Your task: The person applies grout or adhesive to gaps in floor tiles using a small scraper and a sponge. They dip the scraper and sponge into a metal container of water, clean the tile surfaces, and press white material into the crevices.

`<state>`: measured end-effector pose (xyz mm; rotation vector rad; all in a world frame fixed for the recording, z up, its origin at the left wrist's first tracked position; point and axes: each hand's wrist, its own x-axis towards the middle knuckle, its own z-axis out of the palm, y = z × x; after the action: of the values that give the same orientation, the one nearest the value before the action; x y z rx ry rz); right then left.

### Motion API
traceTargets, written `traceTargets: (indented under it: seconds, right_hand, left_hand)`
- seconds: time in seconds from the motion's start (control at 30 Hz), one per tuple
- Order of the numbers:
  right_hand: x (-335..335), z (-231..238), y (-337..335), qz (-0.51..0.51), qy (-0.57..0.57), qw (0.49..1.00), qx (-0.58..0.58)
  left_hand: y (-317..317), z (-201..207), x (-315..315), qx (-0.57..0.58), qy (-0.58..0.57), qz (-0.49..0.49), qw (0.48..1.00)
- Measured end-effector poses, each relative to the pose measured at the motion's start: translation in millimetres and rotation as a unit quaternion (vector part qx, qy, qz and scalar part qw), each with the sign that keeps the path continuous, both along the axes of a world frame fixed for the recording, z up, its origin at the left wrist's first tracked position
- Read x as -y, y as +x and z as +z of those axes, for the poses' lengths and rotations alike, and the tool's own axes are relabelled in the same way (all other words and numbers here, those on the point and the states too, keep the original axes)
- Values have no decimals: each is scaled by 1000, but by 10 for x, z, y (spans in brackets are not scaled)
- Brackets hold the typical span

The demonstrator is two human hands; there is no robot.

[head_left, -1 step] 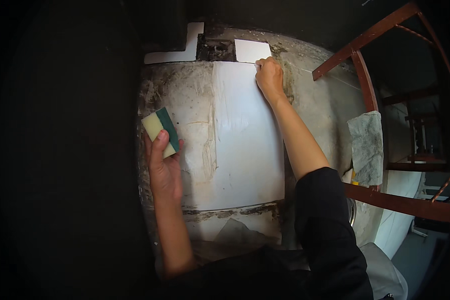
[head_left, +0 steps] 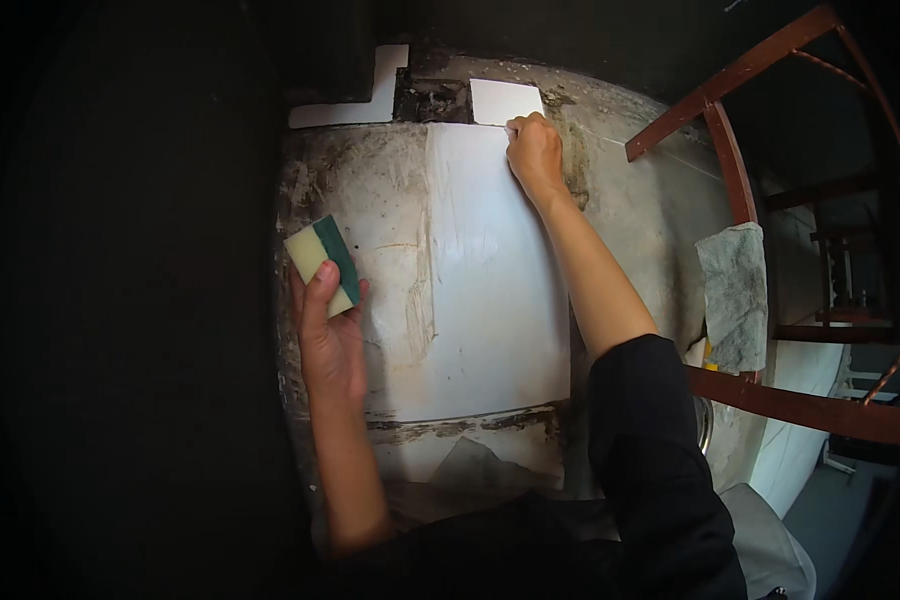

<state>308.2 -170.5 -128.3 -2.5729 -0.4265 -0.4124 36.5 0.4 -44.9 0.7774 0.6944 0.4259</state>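
Note:
In my left hand (head_left: 332,335) is a two-layer scouring sponge (head_left: 322,262), pale yellow with a dark green side, held up between thumb and fingers. My right hand (head_left: 536,155) is closed at the far right corner of a white panel (head_left: 495,300), its fingertips at the seam below a small white tile (head_left: 504,103). Whatever those fingers pinch, if anything, is too small or hidden to tell. Left of the white strip, the surface (head_left: 375,250) is stained brown and grey with smeared streaks.
An L-shaped white piece (head_left: 355,112) lies at the far left, beside a dark, crumbly gap (head_left: 434,100). To the right stands a reddish-brown metal frame (head_left: 738,165) with a grey cloth (head_left: 733,298) draped over it. Dark walls rise at the left and far side.
My right hand has shifted very slightly left along the seam. The left hand and its sponge have hardly moved.

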Motion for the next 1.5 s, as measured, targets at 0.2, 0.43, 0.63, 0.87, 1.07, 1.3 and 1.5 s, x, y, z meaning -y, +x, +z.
traceTargets:
  seconds: [0.2, 0.43, 0.63, 0.87, 1.07, 1.3, 1.5]
  right_hand:
    - [-423, -14, -109, 47, 42, 998, 23]
    - [-709, 1, -113, 90, 45, 995, 1]
    - [-608, 116, -21, 173, 18, 983, -56]
    - [-650, 118, -35, 189, -12, 981, -29]
    - [-613, 111, -50, 213, -16, 977, -9]
    - [-581, 78, -75, 242, 22, 970, -31]
    - [-543, 62, -217, 253, 42, 966, -29]
  left_hand:
    - [9, 15, 32, 1, -7, 0, 1000]
    - [-15, -45, -11, -2, -16, 13, 1000]
    - [-16, -48, -16, 7, -24, 7, 1000]
    - [-4, -53, -1, -1, -28, -8, 1000]
    - [12, -78, 10, 1, -21, 8, 1000]
    - [8, -87, 19, -7, -10, 6, 1000]
    - [-3, -102, -8, -7, -9, 3, 1000]
